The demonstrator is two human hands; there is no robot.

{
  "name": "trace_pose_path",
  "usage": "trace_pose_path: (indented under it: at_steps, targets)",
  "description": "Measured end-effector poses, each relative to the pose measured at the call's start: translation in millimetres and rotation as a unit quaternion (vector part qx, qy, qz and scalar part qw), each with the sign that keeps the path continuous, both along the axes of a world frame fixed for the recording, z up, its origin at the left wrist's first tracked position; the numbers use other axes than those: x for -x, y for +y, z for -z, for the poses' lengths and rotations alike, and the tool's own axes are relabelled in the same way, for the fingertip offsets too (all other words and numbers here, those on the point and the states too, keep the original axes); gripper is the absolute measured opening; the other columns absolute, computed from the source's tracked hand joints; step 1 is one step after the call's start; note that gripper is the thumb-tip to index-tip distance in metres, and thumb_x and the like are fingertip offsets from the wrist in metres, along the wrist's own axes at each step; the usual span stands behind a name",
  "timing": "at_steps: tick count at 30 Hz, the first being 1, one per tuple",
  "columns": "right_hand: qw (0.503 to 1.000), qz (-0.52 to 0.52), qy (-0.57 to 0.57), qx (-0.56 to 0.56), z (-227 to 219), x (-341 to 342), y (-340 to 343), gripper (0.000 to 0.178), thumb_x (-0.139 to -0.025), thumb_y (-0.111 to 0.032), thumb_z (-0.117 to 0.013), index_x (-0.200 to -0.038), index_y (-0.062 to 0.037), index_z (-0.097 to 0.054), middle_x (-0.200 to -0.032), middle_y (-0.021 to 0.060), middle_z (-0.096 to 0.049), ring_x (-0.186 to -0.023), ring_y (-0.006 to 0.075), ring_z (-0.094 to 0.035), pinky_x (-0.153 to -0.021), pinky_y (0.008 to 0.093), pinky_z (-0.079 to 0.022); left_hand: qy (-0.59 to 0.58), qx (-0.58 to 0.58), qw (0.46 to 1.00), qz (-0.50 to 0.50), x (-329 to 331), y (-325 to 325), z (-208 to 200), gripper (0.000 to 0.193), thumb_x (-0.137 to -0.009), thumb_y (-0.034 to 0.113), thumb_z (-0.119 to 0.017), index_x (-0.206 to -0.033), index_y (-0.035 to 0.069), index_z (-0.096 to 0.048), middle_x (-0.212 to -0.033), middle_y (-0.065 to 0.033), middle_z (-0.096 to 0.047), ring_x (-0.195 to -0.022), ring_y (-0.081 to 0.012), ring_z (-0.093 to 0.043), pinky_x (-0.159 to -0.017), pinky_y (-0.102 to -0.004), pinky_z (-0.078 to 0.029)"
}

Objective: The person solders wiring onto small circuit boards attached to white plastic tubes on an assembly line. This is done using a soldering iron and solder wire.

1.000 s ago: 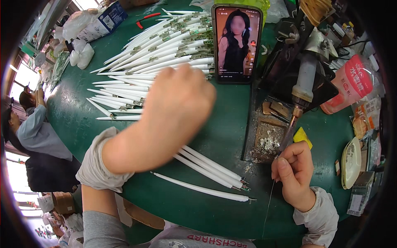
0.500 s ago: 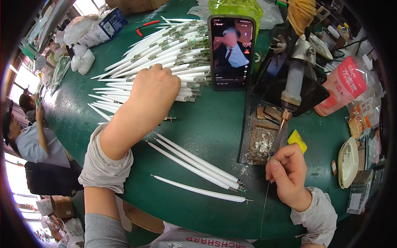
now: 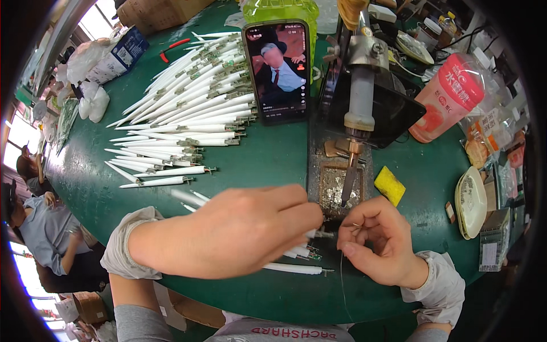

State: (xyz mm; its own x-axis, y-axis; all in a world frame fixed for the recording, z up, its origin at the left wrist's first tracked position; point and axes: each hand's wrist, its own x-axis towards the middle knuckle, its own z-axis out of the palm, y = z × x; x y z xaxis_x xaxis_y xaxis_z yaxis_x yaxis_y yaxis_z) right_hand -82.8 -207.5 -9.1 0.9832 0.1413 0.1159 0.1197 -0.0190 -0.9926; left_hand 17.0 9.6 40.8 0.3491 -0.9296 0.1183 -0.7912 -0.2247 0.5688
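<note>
My left hand is closed on a white tapered stick; its blurred pointed end shows at the left and a small bare metal end pokes out at the right, near the soldering iron tip. Thin solder wire hangs from my right hand, whose thumb and fingers are pinched. Between and above the hands, a soldering iron clamped in a stand points down over a solder-flecked tray. Beneath my left hand lie a few more white sticks, partly hidden.
A large pile of white sticks fans out at the left. A phone stands upright against a green container. At the right are a yellow sponge, a pink bottle and a pale dish. Red-handled pliers lie at the back.
My left hand has come from the pile toward the iron, bringing a white stick. My right hand still pinches the wire, below the iron tip. The whole view has shifted.
</note>
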Motion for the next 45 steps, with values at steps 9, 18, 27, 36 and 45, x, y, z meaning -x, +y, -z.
trace_pose_path:
  at_steps: [9, 18, 27, 36, 45]
  targets:
    - [0.997, 0.017, -0.033, 0.065, 1.0, 0.4, 0.1, 0.015, -0.076, 0.001, -0.069, -0.089, 0.0003, -0.060, -0.074, 0.0016, -0.060, -0.052, 0.0032, -0.052, -0.047, 0.0175, -0.040, 0.361, -0.039, 0.931, -0.038, 0.3, -11.5, 11.2, 0.019, -0.086, 0.011, -0.064, -0.100, -0.001, -0.059, -0.084, -0.0069, -0.059, -0.074, -0.0137, -0.055, -0.063, -0.0277, -0.045]
    - [0.964, 0.068, -0.180, 0.185, -1.5, -0.3, 3.6, 0.020, -0.070, 0.004, -0.072, -0.087, -0.0012, -0.063, -0.075, 0.0049, -0.059, -0.056, 0.0104, -0.055, -0.046, 0.0214, -0.042, 0.499, -0.060, 0.859, -0.101, 4.3, -14.6, 17.4, 0.013, -0.090, 0.010, -0.061, -0.096, 0.000, -0.057, -0.083, 0.0013, -0.057, -0.074, -0.0026, -0.048, -0.060, -0.0206, -0.041]
    - [0.864, 0.030, -0.372, 0.339, 4.4, -3.9, -2.9, 0.031, -0.057, 0.002, -0.071, -0.087, 0.0001, -0.065, -0.083, 0.0097, -0.058, -0.061, 0.0212, -0.056, -0.050, 0.0277, -0.047, 0.528, -0.058, 0.841, -0.099, 5.7, -15.7, 22.7, 0.011, -0.091, 0.009, -0.060, -0.096, -0.001, -0.056, -0.083, 0.0019, -0.057, -0.076, -0.0014, -0.049, -0.061, -0.0190, -0.040]
    - [0.798, 0.042, -0.441, 0.409, 8.7, -5.7, -2.0, 0.031, -0.057, -0.009, -0.066, -0.086, -0.0006, -0.064, -0.083, 0.0080, -0.056, -0.061, 0.0184, -0.054, -0.048, 0.0255, -0.044, 0.535, -0.054, 0.837, -0.102, 6.4, -17.4, 26.4, 0.011, -0.091, 0.009, -0.060, -0.096, -0.001, -0.056, -0.081, 0.0018, -0.057, -0.074, -0.0012, -0.048, -0.061, -0.0190, -0.040]
    - [0.930, -0.010, -0.238, 0.280, -8.5, -8.6, -2.1, 0.020, -0.069, 0.003, -0.067, -0.088, 0.0021, -0.062, -0.080, 0.0096, -0.060, -0.063, 0.0221, -0.058, -0.053, 0.0292, -0.047, 0.544, -0.019, 0.826, -0.150, 1.9, -18.1, 21.8, 0.008, -0.090, 0.006, -0.062, -0.090, 0.001, -0.055, -0.079, 0.0021, -0.058, -0.071, -0.0009, -0.050, -0.058, -0.0175, -0.038]
